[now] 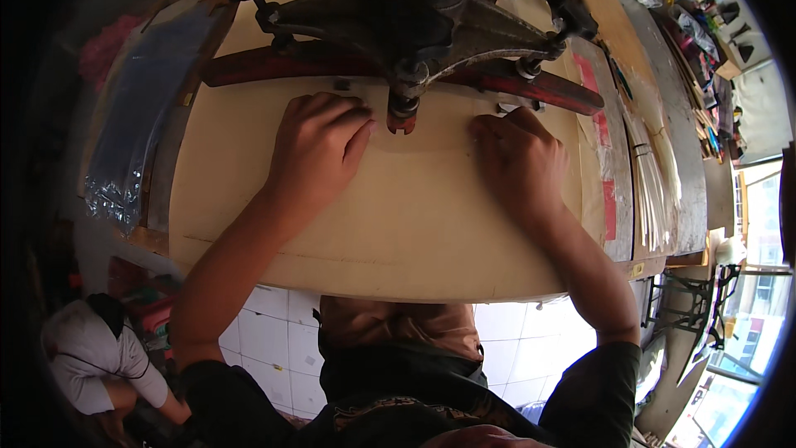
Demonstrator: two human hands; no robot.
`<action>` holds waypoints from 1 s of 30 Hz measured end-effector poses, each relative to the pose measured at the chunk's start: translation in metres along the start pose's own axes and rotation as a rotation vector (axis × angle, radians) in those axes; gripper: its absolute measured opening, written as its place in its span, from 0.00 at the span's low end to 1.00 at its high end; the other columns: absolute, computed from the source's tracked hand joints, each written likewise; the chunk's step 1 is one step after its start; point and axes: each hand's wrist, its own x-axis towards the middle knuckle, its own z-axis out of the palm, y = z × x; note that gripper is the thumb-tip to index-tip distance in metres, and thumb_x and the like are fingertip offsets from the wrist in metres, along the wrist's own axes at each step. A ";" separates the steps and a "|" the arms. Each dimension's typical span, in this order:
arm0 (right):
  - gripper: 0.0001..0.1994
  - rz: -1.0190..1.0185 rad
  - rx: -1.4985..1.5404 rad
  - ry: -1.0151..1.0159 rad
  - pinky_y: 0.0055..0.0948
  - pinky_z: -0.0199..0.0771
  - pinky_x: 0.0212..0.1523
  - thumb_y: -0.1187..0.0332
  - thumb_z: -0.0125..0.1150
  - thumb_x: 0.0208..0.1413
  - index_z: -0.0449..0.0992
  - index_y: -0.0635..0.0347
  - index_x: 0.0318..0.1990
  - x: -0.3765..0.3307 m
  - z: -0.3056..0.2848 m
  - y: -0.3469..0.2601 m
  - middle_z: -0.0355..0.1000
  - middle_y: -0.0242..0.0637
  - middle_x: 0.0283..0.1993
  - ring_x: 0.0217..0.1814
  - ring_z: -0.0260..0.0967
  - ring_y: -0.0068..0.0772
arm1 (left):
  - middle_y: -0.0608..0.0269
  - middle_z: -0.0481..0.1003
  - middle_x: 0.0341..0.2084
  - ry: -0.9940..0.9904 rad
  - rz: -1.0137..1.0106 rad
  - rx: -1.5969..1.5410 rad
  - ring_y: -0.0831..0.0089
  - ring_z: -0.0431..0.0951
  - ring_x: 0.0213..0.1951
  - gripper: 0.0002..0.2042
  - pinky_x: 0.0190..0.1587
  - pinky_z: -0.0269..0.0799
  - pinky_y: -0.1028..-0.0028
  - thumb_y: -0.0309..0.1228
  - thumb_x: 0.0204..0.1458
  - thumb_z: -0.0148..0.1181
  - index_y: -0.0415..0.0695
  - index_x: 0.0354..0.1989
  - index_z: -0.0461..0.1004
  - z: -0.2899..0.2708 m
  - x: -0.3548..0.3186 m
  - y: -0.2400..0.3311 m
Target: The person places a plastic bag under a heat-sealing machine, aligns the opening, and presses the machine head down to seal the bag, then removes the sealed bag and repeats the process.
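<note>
Here, broad tan sheet, plain, smooth-looking (faint line near front)

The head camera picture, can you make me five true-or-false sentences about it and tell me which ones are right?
1. The left hand and right hand are over the tan sheet. True.
2. Both hands wear gloves. False: both are bare.
3. Part of the black machine is above a long red bar. True.
4. The red bar is nearer the person's body than the hands are. False: it is beyond them.
5. The floor tiles are white. True.
</note>
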 end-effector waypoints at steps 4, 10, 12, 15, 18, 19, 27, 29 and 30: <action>0.06 -0.038 -0.024 0.038 0.40 0.76 0.27 0.62 0.63 0.57 0.84 0.48 0.37 0.002 0.001 0.004 0.76 0.32 0.34 0.26 0.76 0.42 | 0.62 0.81 0.38 -0.041 0.033 -0.003 0.62 0.78 0.41 0.06 0.48 0.69 0.63 0.23 0.49 0.64 0.40 0.35 0.80 -0.006 0.002 0.002; 0.07 -0.013 -0.017 0.014 0.39 0.76 0.26 0.61 0.63 0.57 0.84 0.47 0.38 0.003 0.000 0.002 0.76 0.33 0.32 0.25 0.76 0.43 | 0.62 0.80 0.40 -0.079 0.049 0.046 0.65 0.77 0.41 0.13 0.48 0.69 0.65 0.22 0.47 0.61 0.44 0.42 0.81 -0.008 -0.002 0.003; 0.06 -0.015 -0.008 0.010 0.39 0.76 0.26 0.62 0.63 0.57 0.84 0.47 0.38 0.003 0.000 0.003 0.75 0.32 0.33 0.25 0.76 0.42 | 0.62 0.80 0.42 -0.094 0.055 0.067 0.65 0.77 0.41 0.15 0.49 0.69 0.64 0.22 0.46 0.61 0.45 0.44 0.81 -0.009 -0.004 0.004; 0.06 -0.069 0.015 0.001 0.39 0.76 0.26 0.65 0.63 0.56 0.84 0.46 0.38 0.002 0.002 0.006 0.75 0.31 0.33 0.25 0.76 0.42 | 0.62 0.79 0.43 -0.103 0.061 0.081 0.64 0.77 0.42 0.18 0.49 0.70 0.64 0.22 0.45 0.61 0.48 0.46 0.81 -0.010 -0.005 0.006; 0.08 -0.141 -0.002 -0.018 0.38 0.77 0.27 0.70 0.62 0.53 0.83 0.46 0.39 0.002 0.003 0.008 0.74 0.30 0.34 0.27 0.76 0.40 | 0.63 0.79 0.43 -0.104 0.066 0.091 0.64 0.77 0.42 0.18 0.47 0.73 0.64 0.22 0.44 0.61 0.49 0.46 0.81 -0.011 -0.005 0.008; 0.09 -0.164 -0.015 -0.026 0.37 0.78 0.28 0.72 0.61 0.52 0.83 0.46 0.39 0.002 0.003 0.008 0.74 0.29 0.35 0.28 0.77 0.39 | 0.63 0.79 0.43 -0.111 0.061 0.090 0.64 0.77 0.42 0.18 0.46 0.74 0.64 0.22 0.44 0.61 0.49 0.45 0.82 -0.011 -0.005 0.009; 0.09 -0.271 -0.051 -0.022 0.35 0.79 0.33 0.75 0.57 0.50 0.79 0.51 0.38 0.003 0.006 0.009 0.75 0.28 0.40 0.39 0.77 0.35 | 0.60 0.80 0.40 -0.075 0.032 0.065 0.60 0.80 0.41 0.11 0.43 0.78 0.64 0.20 0.46 0.61 0.43 0.38 0.82 -0.009 -0.004 0.011; 0.09 -0.293 -0.051 0.004 0.35 0.79 0.33 0.75 0.57 0.50 0.79 0.51 0.38 0.003 0.007 0.009 0.76 0.28 0.41 0.39 0.77 0.35 | 0.59 0.81 0.40 -0.066 0.026 0.071 0.60 0.80 0.41 0.10 0.43 0.78 0.64 0.20 0.46 0.62 0.43 0.37 0.82 -0.008 -0.004 0.011; 0.09 -0.303 -0.059 0.011 0.35 0.79 0.33 0.75 0.57 0.50 0.79 0.51 0.38 0.003 0.007 0.009 0.76 0.28 0.42 0.39 0.77 0.35 | 0.59 0.81 0.40 -0.059 0.022 0.073 0.60 0.80 0.41 0.10 0.42 0.78 0.64 0.21 0.46 0.62 0.43 0.38 0.81 -0.007 -0.004 0.011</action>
